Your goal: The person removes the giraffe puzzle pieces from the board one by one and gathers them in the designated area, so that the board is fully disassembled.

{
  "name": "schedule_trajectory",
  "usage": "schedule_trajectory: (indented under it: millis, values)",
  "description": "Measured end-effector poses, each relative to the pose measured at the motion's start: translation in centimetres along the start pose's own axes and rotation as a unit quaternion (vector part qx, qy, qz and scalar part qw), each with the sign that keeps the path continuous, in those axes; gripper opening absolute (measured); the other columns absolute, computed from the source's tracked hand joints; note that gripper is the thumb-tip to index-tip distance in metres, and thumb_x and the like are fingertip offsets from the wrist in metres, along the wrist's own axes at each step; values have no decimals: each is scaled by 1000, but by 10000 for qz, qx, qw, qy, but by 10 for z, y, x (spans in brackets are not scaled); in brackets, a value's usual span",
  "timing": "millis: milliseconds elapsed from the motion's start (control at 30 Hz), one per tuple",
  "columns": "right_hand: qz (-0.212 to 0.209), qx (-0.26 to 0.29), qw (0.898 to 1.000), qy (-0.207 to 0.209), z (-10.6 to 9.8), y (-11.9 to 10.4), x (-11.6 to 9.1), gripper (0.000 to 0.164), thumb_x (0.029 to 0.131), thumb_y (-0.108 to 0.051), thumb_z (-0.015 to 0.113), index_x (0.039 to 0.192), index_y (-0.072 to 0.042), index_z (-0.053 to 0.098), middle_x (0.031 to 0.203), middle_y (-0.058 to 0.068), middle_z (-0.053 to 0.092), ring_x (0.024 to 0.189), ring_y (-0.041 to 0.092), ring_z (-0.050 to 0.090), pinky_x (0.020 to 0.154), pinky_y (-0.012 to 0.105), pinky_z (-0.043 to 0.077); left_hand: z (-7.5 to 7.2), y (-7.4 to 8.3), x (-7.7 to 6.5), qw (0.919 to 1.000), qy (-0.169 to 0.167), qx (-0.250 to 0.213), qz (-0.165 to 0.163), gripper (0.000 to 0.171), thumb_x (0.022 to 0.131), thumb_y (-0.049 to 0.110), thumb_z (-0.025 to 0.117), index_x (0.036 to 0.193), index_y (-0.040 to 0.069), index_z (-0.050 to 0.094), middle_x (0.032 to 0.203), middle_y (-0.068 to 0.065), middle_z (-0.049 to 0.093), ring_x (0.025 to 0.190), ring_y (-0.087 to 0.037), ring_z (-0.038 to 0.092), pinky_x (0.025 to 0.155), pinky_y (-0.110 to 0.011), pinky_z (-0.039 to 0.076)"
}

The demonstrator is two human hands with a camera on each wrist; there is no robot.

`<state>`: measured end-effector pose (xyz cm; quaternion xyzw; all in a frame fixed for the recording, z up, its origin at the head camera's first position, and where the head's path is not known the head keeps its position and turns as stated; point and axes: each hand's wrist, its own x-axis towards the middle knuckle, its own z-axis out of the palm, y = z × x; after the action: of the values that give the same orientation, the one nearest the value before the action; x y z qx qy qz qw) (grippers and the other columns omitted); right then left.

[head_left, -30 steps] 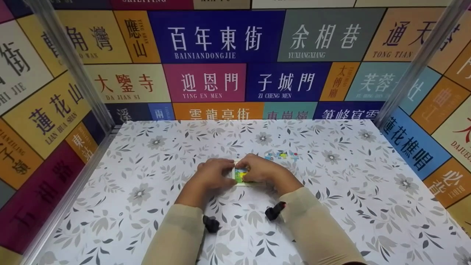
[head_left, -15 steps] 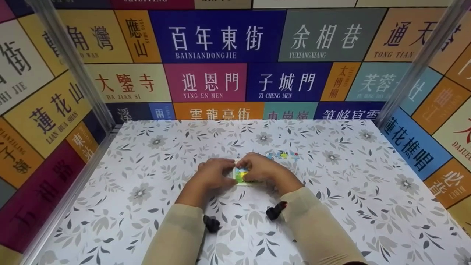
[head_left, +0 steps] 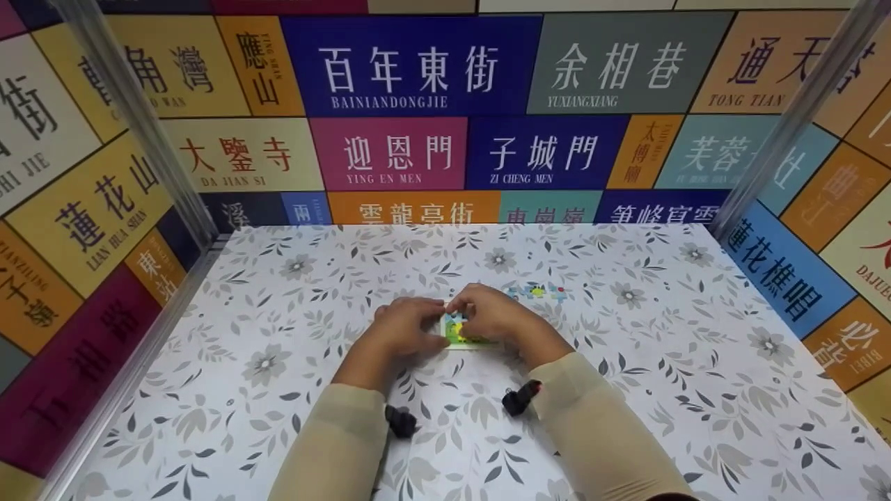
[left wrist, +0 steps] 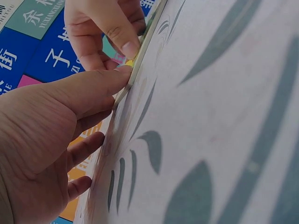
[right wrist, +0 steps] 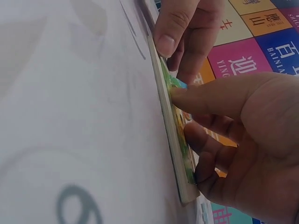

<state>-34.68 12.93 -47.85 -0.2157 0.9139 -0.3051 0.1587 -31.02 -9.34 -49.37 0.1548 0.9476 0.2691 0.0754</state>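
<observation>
A small framed jigsaw puzzle (head_left: 454,337) with a green, yellow and blue picture lies flat on the table. My left hand (head_left: 404,328) holds its left side, thumb at the near corner and fingers along the far side. Over the picture, my right hand (head_left: 495,316) has its thumb and index finger bent together at a puzzle piece, whose outline the hand mostly hides. The right wrist view shows the pale edge of the puzzle board (right wrist: 169,128), with the right thumb (right wrist: 184,99) on the picture. In the left wrist view both thumbs are close together at the board.
Several loose joined puzzle pieces (head_left: 536,292), light blue with yellow and red, lie beyond the right hand. The table (head_left: 278,431) has a white cloth with grey leaves and flowers. Panels with large printed characters (head_left: 411,66) enclose the back and sides.
Both hands stay nearly in place at the puzzle. The right hand's fingers shift very slightly, and a bit more yellow of the picture shows beside them.
</observation>
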Motion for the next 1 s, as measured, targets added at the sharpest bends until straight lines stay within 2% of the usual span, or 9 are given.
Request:
schedule_trajectory:
  millis: [100,433,667,867,1000]
  values:
    - [-4,-28,10000,7,0,0,0,40,87,-8,82,125,-20,77,125,2,66,109,22,63,100,45,55,0,0,0,9999,-13,42,93,65,90,42,82,151,29,63,160,9,58,155,-27,45,126,-63,26]
    - [51,-57,10000,-32,1,-4,3,41,88,-4,80,127,-16,78,125,6,69,113,24,65,104,46,55,-1,0,1,10000,-69,49,-2,65,90,42,82,151,31,63,160,11,57,155,-25,44,127,-60,25]
    - [62,34,9999,-76,-1,-2,2,41,89,-6,74,128,-17,78,125,4,74,113,23,67,102,46,57,-1,-1,1,9999,-114,17,-42,65,90,43,82,151,30,63,160,11,57,155,-24,44,128,-59,25]
    - [-27,461,9989,-107,-16,6,-4,40,95,-15,77,135,-19,74,134,2,74,123,26,70,102,43,60,0,-1,2,9999,-122,85,-11,64,90,44,82,150,30,64,160,13,58,155,-23,44,126,-58,27]
    - [-102,684,9975,174,-33,19,-8,43,96,-20,78,139,-19,72,134,4,73,120,27,71,90,40,63,0,0,2,9999,-152,37,-46,65,90,44,82,150,30,64,160,13,57,156,-24,43,128,-59,25]
